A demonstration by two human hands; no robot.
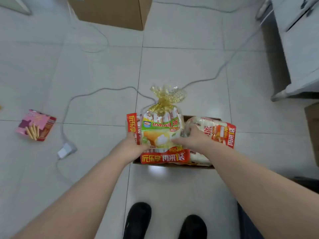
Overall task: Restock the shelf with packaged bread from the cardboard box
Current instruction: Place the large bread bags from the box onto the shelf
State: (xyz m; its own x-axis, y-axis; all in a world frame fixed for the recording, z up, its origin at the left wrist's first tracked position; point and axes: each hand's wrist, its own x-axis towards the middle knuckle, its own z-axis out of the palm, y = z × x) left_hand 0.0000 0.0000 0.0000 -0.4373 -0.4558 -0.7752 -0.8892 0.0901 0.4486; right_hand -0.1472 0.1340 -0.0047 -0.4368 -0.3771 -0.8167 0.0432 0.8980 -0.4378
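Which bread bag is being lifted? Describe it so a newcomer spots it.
Find the small cardboard box on the tiled floor ahead of the black shoes. The held bag stands upright over it between both hands; unlike neighbouring packs, it has a green label and gold tied top.

pink snack box on tiled floor, white cable, charger
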